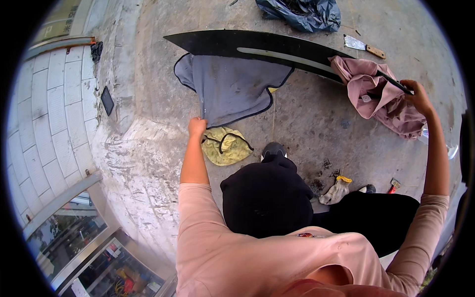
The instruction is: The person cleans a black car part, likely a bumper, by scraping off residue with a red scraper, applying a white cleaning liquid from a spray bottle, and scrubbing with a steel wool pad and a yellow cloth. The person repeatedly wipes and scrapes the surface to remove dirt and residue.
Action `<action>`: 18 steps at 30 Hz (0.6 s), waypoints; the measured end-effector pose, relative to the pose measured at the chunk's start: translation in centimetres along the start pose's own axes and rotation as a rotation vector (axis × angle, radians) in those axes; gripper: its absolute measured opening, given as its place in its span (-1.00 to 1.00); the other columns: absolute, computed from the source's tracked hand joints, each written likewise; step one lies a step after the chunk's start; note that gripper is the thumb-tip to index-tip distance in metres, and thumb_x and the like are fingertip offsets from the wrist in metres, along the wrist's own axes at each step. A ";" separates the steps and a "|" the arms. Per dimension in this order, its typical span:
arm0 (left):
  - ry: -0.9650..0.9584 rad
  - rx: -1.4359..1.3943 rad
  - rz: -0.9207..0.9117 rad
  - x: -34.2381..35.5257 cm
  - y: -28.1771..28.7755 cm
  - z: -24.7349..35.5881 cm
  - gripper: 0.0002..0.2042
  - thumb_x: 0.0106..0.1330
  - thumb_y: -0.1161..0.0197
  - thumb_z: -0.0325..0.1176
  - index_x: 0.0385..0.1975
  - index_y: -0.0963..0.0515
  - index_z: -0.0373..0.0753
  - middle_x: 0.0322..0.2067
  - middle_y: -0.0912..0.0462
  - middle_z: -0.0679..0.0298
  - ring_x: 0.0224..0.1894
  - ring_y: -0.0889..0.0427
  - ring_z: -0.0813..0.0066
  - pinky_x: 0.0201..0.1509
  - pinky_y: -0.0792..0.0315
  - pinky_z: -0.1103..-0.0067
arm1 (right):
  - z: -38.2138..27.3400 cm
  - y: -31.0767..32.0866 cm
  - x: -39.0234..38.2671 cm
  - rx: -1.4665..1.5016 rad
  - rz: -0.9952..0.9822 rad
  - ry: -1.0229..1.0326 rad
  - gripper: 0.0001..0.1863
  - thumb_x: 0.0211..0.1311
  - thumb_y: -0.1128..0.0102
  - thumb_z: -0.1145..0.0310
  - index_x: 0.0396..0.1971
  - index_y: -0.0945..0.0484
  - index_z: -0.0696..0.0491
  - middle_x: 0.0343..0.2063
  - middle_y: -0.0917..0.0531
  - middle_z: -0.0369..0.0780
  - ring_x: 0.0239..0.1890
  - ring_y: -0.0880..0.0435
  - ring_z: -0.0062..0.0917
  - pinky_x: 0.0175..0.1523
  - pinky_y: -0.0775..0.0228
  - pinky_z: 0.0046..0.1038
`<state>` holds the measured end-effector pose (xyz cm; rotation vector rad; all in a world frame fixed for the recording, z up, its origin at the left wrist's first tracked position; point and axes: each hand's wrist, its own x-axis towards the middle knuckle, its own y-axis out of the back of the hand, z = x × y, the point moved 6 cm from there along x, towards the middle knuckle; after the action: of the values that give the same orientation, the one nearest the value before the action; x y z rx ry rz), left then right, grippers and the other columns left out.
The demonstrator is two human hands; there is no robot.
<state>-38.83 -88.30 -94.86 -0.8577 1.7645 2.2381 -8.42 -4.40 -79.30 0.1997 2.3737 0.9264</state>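
A long black panel (213,42) with a pale slot-like strip lies across the ground in front of me. Its right end passes through a crumpled pink cloth (366,91), and my right hand (419,96) is closed round that end. Under the panel's left part spreads a grey cloth (232,86) with dark edging. My left hand (197,127) pinches its near corner. A yellow cloth (227,153) with black trim lies bunched on the ground just beside that hand; whether it joins the grey one I cannot tell.
A scraper with a wooden handle (356,43) and a dark plastic bag (307,17) lie beyond the panel. Nearer me are a work glove (337,192) and a red-handled scraper (394,186). At left, a dark flat device (107,101) rests near a white tiled wall (54,109).
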 end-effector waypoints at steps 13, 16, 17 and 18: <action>-0.243 0.240 0.403 -7.8 5.4 7.7 -0.44 0.10 -0.51 -0.04 0.03 -0.55 -0.23 -0.07 -0.66 0.09 -0.06 -0.66 0.12 -0.01 -0.53 0.28 | -4.3 0.5 -0.4 -0.225 0.006 0.097 -0.45 -0.07 -0.43 0.52 0.05 -0.61 0.17 -0.24 -0.73 -0.03 -0.23 -0.72 -0.24 -0.07 -0.54 -0.28; -1.033 0.021 0.438 -19.4 7.6 25.5 -0.50 0.06 -0.54 -0.28 0.00 -0.54 -0.25 -0.06 -0.59 0.12 -0.10 -0.61 0.16 -0.05 -0.52 0.35 | -4.3 0.9 -1.2 -0.252 -0.026 0.051 -0.47 -0.09 -0.44 0.52 0.02 -0.63 0.16 -0.22 -0.73 -0.03 -0.18 -0.72 -0.24 -0.02 -0.52 -0.28; -1.293 -0.025 0.356 -25.2 7.3 31.1 -0.50 0.04 -0.55 -0.35 0.00 -0.54 -0.25 -0.04 -0.58 0.12 -0.08 -0.61 0.16 -0.04 -0.53 0.37 | -4.7 0.9 -1.4 -0.234 -0.058 0.010 -0.45 -0.09 -0.43 0.53 0.04 -0.62 0.15 -0.18 -0.73 -0.04 -0.14 -0.71 -0.25 0.02 -0.52 -0.30; -1.452 -0.018 0.239 -30.8 6.2 35.6 -0.41 -0.03 -0.59 -0.31 0.05 -0.52 -0.25 -0.01 -0.58 0.10 -0.02 -0.61 0.11 0.04 -0.52 0.36 | -4.9 0.8 -1.5 -0.220 -0.091 -0.032 -0.44 -0.09 -0.43 0.55 0.06 -0.62 0.15 -0.15 -0.73 -0.04 -0.11 -0.71 -0.25 0.06 -0.51 -0.31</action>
<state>-28.27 -50.26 -68.57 0.8910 1.0485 1.9505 -10.00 -7.07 -75.16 0.0202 2.2118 1.1218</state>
